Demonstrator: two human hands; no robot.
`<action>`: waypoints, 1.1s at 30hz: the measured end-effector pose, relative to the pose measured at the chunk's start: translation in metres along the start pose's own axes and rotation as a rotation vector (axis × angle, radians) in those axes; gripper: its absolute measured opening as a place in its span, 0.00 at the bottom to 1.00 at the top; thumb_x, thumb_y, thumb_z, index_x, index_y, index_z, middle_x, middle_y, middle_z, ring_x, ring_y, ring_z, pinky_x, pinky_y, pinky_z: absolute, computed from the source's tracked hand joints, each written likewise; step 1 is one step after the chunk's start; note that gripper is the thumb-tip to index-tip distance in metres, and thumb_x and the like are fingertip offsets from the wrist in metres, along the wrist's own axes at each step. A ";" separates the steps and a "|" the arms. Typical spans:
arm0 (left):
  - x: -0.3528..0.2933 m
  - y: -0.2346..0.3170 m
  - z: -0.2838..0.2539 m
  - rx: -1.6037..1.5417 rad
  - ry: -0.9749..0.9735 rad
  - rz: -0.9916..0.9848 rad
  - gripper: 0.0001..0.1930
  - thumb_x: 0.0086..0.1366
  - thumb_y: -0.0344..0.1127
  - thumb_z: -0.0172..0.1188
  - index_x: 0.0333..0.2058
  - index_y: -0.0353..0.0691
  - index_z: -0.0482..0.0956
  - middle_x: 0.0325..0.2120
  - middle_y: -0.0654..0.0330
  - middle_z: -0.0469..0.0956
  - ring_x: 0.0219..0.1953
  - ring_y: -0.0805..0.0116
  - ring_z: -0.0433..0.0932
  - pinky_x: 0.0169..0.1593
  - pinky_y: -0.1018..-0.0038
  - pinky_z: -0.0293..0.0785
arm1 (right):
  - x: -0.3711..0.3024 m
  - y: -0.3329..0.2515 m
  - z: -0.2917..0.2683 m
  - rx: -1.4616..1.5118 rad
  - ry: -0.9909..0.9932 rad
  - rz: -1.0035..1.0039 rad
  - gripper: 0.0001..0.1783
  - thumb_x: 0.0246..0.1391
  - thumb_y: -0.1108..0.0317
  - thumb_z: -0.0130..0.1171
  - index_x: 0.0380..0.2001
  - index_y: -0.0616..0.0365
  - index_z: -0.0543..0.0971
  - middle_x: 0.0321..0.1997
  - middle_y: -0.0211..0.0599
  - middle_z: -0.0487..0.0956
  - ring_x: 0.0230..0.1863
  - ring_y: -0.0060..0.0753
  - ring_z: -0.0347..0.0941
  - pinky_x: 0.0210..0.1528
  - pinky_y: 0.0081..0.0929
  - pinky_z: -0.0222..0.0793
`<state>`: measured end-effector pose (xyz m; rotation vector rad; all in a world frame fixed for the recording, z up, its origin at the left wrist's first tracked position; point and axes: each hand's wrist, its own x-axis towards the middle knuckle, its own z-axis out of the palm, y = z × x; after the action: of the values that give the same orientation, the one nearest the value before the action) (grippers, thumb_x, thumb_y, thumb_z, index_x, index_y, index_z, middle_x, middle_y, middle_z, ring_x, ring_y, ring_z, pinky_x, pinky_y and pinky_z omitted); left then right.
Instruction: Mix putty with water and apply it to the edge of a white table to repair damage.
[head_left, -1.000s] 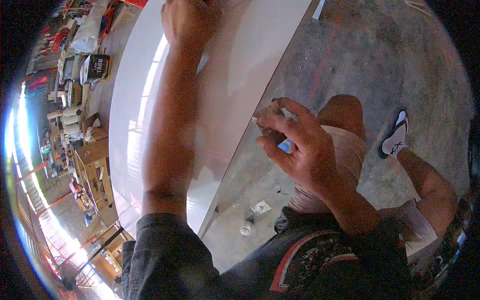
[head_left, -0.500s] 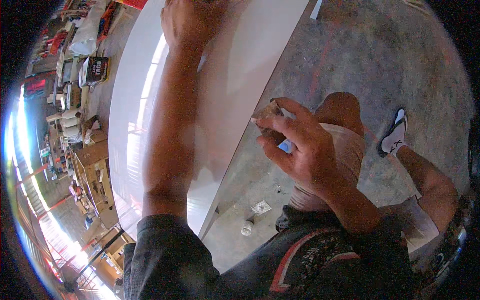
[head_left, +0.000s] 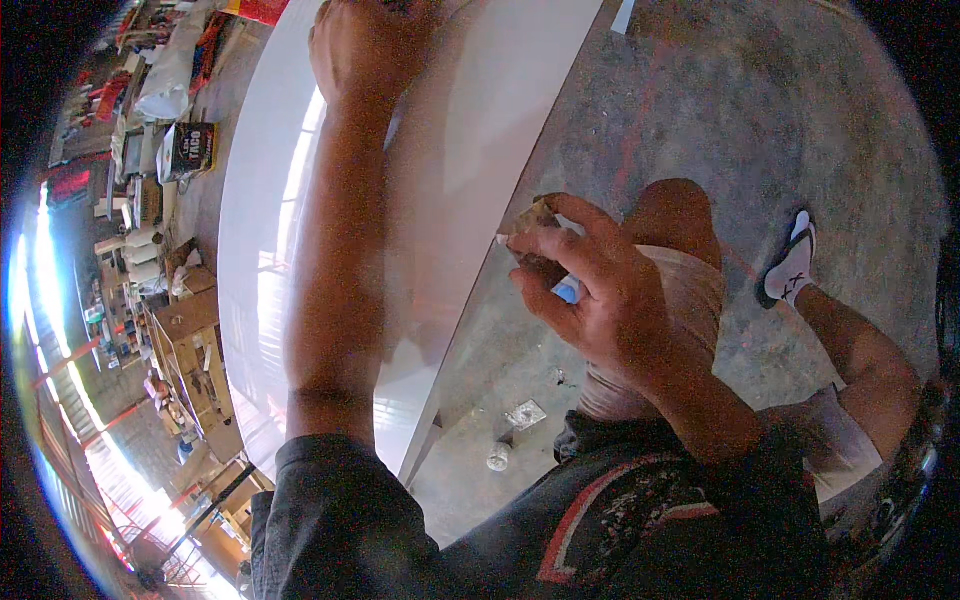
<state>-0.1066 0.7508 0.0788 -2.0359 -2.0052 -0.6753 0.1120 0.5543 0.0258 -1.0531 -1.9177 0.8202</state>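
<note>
A long glossy white panel [head_left: 480, 130] runs from the top of the view down to the lower middle. My left arm stretches along it, and my left hand [head_left: 368, 50] lies over its far part. The fingers of that hand are cut off by the top edge, so their pose is hidden. By the panel's right edge, my right hand [head_left: 615, 290] pinches a small, worn brown folded piece [head_left: 540, 216] between thumb and fingers. Something light blue [head_left: 568, 290] shows in the gap between thumb and fingers; its kind cannot be made out.
Concrete floor [head_left: 780, 130] spreads to the right, with my sandalled foot [head_left: 795, 262] on it. A whitish round object [head_left: 499, 457] and a small pale square [head_left: 525, 414] lie below the panel. At left stand a dark tub [head_left: 190, 150], a wooden box frame [head_left: 195, 365] and stacked clutter.
My left hand has come slightly nearer and to the left over the panel. My right hand keeps the brown piece in nearly the same place. The whole view has shifted a little.
</note>
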 end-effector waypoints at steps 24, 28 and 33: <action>0.001 -0.001 0.003 -0.133 -0.035 -0.096 0.16 0.64 0.43 0.61 0.28 0.33 0.85 0.30 0.38 0.83 0.35 0.38 0.83 0.43 0.49 0.78 | 0.011 0.013 -0.002 0.009 0.084 -0.014 0.18 0.54 0.71 0.74 0.49 0.53 0.84 0.56 0.49 0.82 0.51 0.50 0.84 0.48 0.39 0.81; 0.001 -0.006 0.006 -0.074 0.080 0.084 0.16 0.65 0.43 0.62 0.28 0.34 0.85 0.29 0.39 0.83 0.34 0.38 0.84 0.42 0.49 0.79 | 0.011 0.014 -0.002 -0.012 0.099 -0.014 0.18 0.54 0.71 0.73 0.48 0.55 0.83 0.54 0.48 0.82 0.50 0.50 0.84 0.47 0.39 0.81; 0.007 -0.031 0.019 0.072 0.005 0.106 0.23 0.68 0.57 0.61 0.40 0.41 0.86 0.41 0.45 0.85 0.44 0.40 0.84 0.50 0.49 0.80 | 0.013 0.018 -0.002 -0.009 0.091 -0.016 0.17 0.54 0.72 0.73 0.47 0.55 0.82 0.53 0.49 0.83 0.49 0.50 0.84 0.48 0.39 0.81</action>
<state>-0.1338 0.7677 0.0604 -2.0792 -1.8751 -0.5785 0.1160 0.5741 0.0168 -1.0614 -1.8527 0.7432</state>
